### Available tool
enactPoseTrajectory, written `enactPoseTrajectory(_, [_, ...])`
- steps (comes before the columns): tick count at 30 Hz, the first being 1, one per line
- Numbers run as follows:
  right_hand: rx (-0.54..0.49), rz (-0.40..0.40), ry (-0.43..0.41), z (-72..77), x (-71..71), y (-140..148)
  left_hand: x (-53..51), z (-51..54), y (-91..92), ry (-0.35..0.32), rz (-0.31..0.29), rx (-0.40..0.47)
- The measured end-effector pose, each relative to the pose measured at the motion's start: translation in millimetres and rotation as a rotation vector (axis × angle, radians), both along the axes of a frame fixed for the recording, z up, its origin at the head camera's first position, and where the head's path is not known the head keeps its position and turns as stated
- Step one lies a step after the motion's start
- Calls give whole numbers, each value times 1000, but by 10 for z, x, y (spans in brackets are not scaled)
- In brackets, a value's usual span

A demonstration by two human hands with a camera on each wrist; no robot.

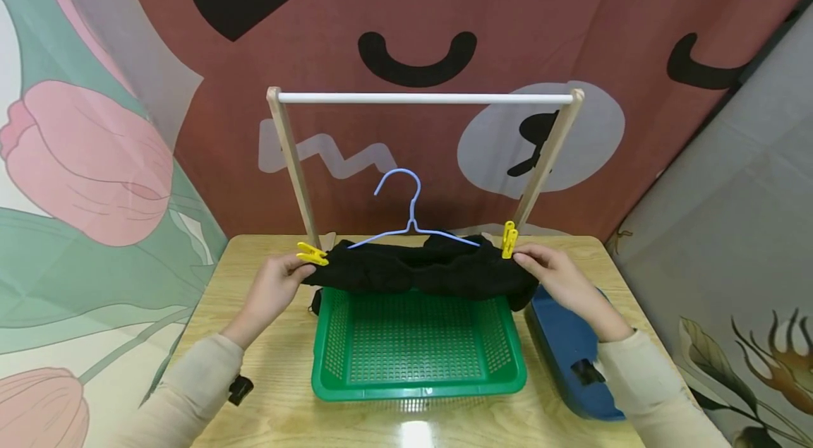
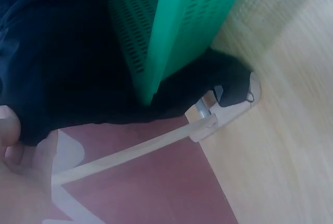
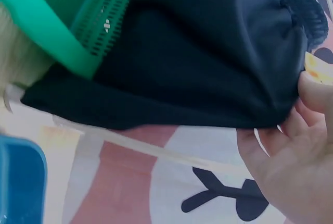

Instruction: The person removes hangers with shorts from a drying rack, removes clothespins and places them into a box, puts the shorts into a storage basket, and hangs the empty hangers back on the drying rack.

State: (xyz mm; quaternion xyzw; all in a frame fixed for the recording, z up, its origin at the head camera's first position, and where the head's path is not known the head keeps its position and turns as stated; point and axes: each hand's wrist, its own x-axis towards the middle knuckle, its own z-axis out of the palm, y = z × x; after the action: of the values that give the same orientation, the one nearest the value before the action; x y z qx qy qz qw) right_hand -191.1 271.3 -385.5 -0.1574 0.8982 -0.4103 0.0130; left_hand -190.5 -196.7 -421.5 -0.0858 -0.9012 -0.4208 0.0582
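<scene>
Rack posts (image 1: 293, 169) behind black garment (image 1: 413, 275)

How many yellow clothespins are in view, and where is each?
2. One clothespin is on the black garment by the left hand; another clothespin is by the right hand. Any behind the fabric would be hidden.

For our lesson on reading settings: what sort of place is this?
Probably an indoor tabletop mock-up of a clothes-drying spot: a small rack stands on a table, yellow clips sit on a black garment with a hanger, and printed cloth hangs behind.
</scene>
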Motion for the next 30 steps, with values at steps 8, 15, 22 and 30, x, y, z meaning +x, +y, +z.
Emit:
enactPoseTrajectory(8, [123,86,46,254,-89,93,24,-36,26,24,40,29])
enactPoseTrajectory(15, [270,123,69,692,-169,119,60,-34,46,-10,57,52])
enactPoseTrajectory(22, [344,170,55,961,-271,85,78,-62,55,-27,67,65])
enactPoseTrajectory(30, [445,235,29,1037,-314,-57,104,-74,68,-18,58,90])
